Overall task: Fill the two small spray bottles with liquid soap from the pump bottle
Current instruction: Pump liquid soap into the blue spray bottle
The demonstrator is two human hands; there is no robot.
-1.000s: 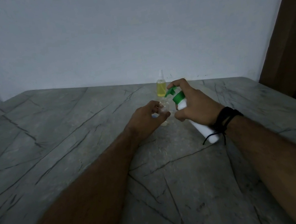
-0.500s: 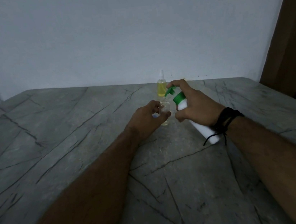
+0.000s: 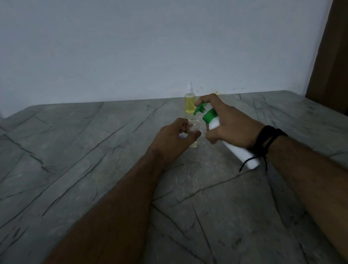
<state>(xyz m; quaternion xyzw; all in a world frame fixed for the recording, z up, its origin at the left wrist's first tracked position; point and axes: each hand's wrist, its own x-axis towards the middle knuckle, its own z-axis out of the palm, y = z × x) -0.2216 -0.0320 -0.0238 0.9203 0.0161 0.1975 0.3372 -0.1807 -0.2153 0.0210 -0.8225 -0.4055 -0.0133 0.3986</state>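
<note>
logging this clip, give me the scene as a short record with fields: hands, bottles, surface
left hand: left hand holds the clear small bottle, standing on the table
right hand: right hand grips the tilted white pump bottle, a finger on its green pump head
nozzle: points at the clear bottle's open neck
clear bottle fill: only a little yellowish liquid at the bottom
second bottle: capped spray bottle behind, holding yellow liquid
surface: grey veined stone table
wrist: black cord bracelet on the right wrist

Grey veined stone desk (image 3: 84, 165) looks matt; white plastic pump bottle (image 3: 241, 156) smooth, small clear plastic spray bottle (image 3: 195, 126) glossy.
</note>
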